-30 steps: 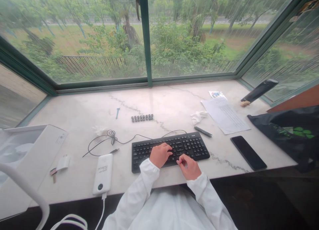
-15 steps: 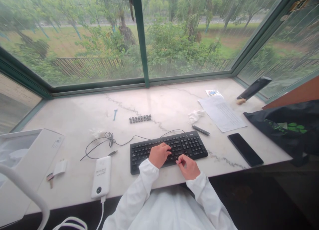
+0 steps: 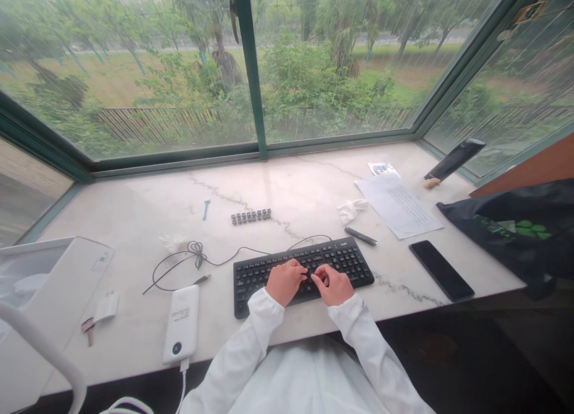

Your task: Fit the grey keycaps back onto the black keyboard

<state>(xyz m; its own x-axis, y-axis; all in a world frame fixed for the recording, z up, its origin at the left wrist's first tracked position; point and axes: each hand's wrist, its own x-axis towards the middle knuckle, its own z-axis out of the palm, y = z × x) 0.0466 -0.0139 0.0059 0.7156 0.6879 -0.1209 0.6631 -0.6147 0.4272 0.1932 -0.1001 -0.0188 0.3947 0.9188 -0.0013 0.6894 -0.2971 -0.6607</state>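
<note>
A black keyboard point(image 3: 347, 264) lies at the front of the white marble-patterned sill. Over its middle, my left hand point(image 3: 286, 282) is closed, fingers bent together and tips down near the keys. Just to the right, my right hand point(image 3: 332, 285) pinches thumb against fingers above the keys. Whatever either hand holds is too small or hidden to make out. Behind the keyboard stand several small dark keycaps point(image 3: 251, 216) in two rows. A small blue tool point(image 3: 206, 209) lies left of them.
To the left are a white power bank point(image 3: 182, 324), a coiled cable point(image 3: 196, 253), a key point(image 3: 88, 330), a white adapter point(image 3: 106, 306) and an open white box point(image 3: 85, 282). To the right are a pen point(image 3: 361, 236), crumpled tissue point(image 3: 352, 210), paper point(image 3: 399, 207), a phone point(image 3: 440, 270) and a dark bag point(image 3: 488, 228).
My right hand has moved up and left over the keys, close to my left hand. My left hand stays over the keyboard, its fingers drawn closer together.
</note>
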